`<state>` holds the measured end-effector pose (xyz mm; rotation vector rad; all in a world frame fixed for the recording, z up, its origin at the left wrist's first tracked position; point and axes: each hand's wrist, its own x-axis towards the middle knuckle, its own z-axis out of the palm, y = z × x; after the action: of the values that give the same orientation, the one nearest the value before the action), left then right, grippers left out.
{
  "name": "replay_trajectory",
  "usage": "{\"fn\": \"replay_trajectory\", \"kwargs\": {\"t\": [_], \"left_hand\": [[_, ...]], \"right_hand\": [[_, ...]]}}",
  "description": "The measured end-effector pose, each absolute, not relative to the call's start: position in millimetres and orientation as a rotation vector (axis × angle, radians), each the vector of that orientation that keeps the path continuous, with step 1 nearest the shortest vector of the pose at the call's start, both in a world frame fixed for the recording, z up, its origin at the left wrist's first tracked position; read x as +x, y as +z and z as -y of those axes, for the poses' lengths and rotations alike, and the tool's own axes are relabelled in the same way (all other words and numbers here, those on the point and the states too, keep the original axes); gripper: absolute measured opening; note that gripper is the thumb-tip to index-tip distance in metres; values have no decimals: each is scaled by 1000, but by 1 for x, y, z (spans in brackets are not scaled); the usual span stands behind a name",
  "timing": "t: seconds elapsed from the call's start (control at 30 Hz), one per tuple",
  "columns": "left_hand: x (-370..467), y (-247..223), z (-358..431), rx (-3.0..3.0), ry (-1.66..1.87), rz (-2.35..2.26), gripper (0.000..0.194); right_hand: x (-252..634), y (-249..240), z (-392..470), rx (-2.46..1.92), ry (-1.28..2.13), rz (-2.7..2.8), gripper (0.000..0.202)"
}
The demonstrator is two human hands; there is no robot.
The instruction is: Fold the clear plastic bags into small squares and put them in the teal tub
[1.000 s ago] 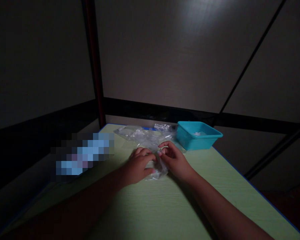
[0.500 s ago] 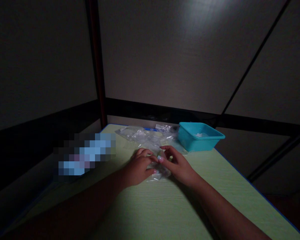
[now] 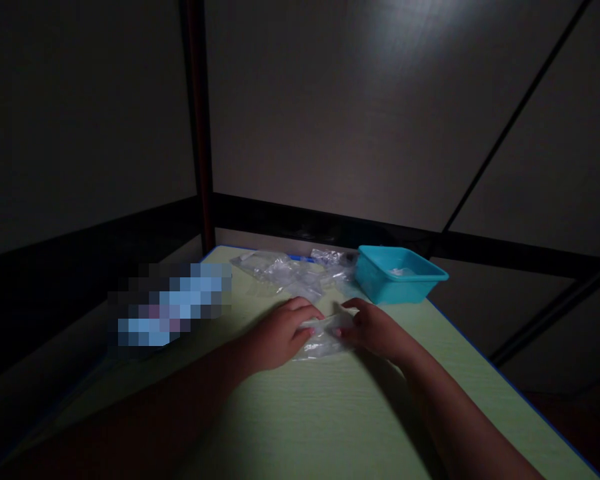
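A clear plastic bag [image 3: 325, 341], thin, glossy and creased, lies low and roughly flat on the pale green tabletop [image 3: 280, 420], between five and six o'clock from the view's centre. Its near edge faces six o'clock; its far edge, toward twelve, looks whitish and rumpled. Any contents are too dim to tell.

The right hand [image 3: 380, 330] has moved away from the left hand [image 3: 280, 333], clear plastic [image 3: 325, 341] now spread between.

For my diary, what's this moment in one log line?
left hand: touching crinkled clear plastic film | right hand: touching same film | beyond: more clear plastic, teal rectangular plastic tub
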<state>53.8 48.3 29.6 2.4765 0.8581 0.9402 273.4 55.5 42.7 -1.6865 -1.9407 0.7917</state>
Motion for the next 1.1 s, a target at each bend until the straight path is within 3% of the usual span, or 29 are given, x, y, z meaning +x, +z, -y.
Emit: {"fn": "replay_trajectory", "kwargs": {"t": [0.17, 0.43, 0.6, 0.73, 0.97, 1.1], "left_hand": [[53, 37, -43, 2577, 848, -711, 18], [54, 26, -51, 2542, 921, -864, 6], [55, 25, -50, 2504, 952, -960, 22], [53, 25, -50, 2507, 907, -964, 33], [52, 33, -47, 2565, 785, -778, 26], [51, 38, -42, 2642, 698, -624, 31]], "right_hand": [[271, 40, -51, -1642, 636, 2047, 74], [269, 42, -49, -1662, 591, 2058, 62], [268, 43, -47, -1631, 591, 2123, 76], [267, 43, -47, -1705, 535, 2125, 73], [265, 45, -47, -1740, 514, 2143, 70], [266, 44, -48, -1700, 527, 2149, 68]]}}
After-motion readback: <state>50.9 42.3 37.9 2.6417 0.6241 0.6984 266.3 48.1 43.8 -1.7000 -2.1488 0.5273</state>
